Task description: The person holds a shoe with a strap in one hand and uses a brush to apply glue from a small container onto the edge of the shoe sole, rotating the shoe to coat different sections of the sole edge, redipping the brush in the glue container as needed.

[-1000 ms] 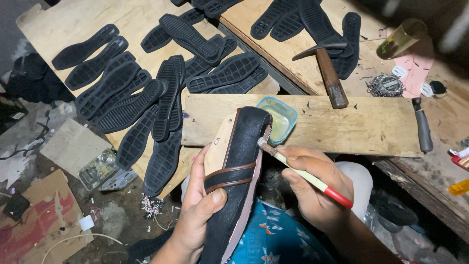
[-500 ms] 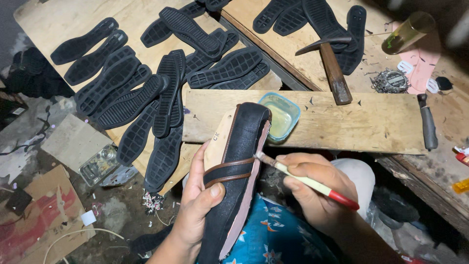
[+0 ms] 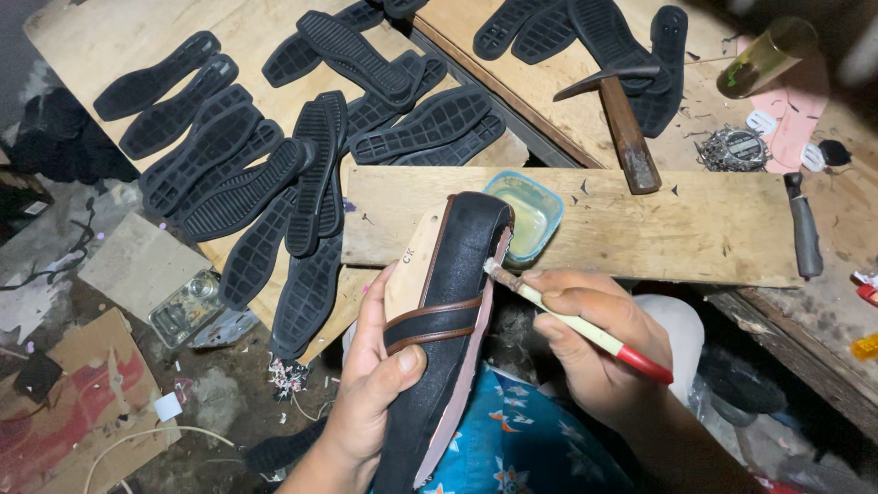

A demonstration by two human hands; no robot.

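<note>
Rough wooden boards form the work surface: a pale plywood sheet (image 3: 119, 37) at upper left, a worn bench top (image 3: 704, 110) at upper right, and a loose plank (image 3: 640, 229) laid across the front edge between them. Head view: black rubber soles (image 3: 274, 174) lie in overlapping rows across the plywood sheet, tread side up, with more at the top of the bench. A hammer (image 3: 617, 114) with a wooden handle rests on the bench, its handle end reaching onto the plank. A small square container (image 3: 524, 212) of pale liquid stands on the plank near its left end. A dark-handled tool (image 3: 805, 233) lies at the plank's right end, and a wristwatch (image 3: 736, 146) sits on the bench beyond it. Below the boards the floor is dark and littered with cardboard (image 3: 73, 402) and scraps. The left hand (image 3: 375, 384) grips a black shoe upper on a last (image 3: 448, 311), fingers wrapped behind it and thumb pressed on the brown strap across its front; the shoe points toe-up, just in front of the plank and the container. The right hand (image 3: 594, 338) is closed around a brush (image 3: 567, 316) with a pale shaft and red end, held pencil-fashion, its bristle tip touching the right edge of the shoe near the toe. Blue patterned fabric (image 3: 521, 448) lies beneath both hands.
</note>
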